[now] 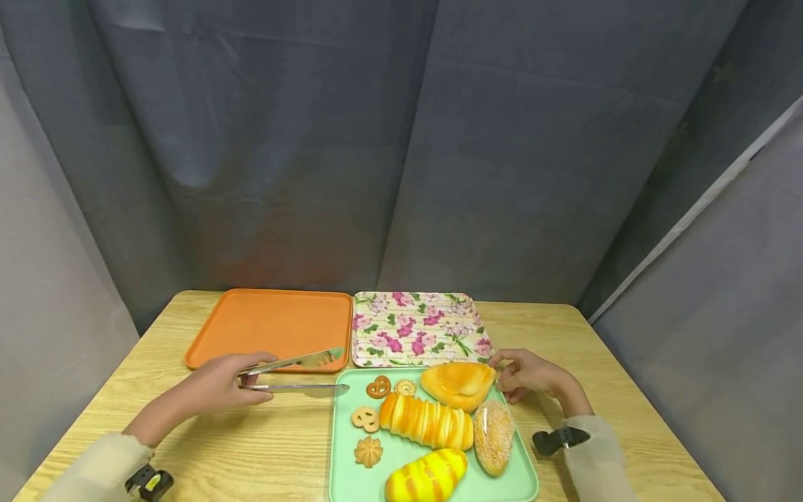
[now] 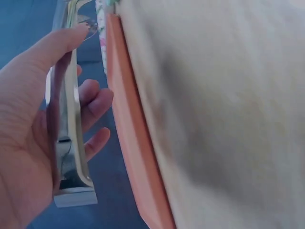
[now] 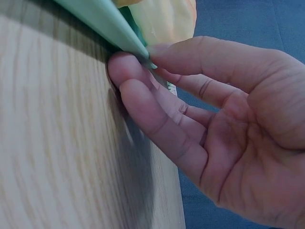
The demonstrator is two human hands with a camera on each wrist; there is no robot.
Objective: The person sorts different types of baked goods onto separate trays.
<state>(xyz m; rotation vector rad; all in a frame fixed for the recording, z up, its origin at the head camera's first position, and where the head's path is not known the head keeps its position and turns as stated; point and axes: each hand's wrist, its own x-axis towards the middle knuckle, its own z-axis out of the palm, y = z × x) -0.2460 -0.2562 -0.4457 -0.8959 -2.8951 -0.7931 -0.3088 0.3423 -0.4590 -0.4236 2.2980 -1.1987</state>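
Metal tongs (image 1: 285,362) are gripped in my left hand (image 1: 221,385), their two arms spread toward the green tray's left edge. In the left wrist view, thumb and fingers wrap around the tongs (image 2: 71,119). My right hand (image 1: 530,373) pinches the upper right rim of the green tray (image 1: 341,446); the right wrist view shows the thumb over the tray's edge (image 3: 107,24) and fingertips beneath it. On that tray lie a golden bun (image 1: 456,385), a ridged roll (image 1: 426,422), a crumb-coated bread (image 1: 493,438), a yellow striped bread (image 1: 428,477) and several small biscuits, including a pretzel (image 1: 378,387).
Behind the left hand lies an orange tray (image 1: 276,324) with nothing on it. To its right, a flowered tray (image 1: 414,328) sits just beyond the green one. Grey curtains (image 1: 401,139) enclose the wooden table (image 1: 270,460) at the back and sides.
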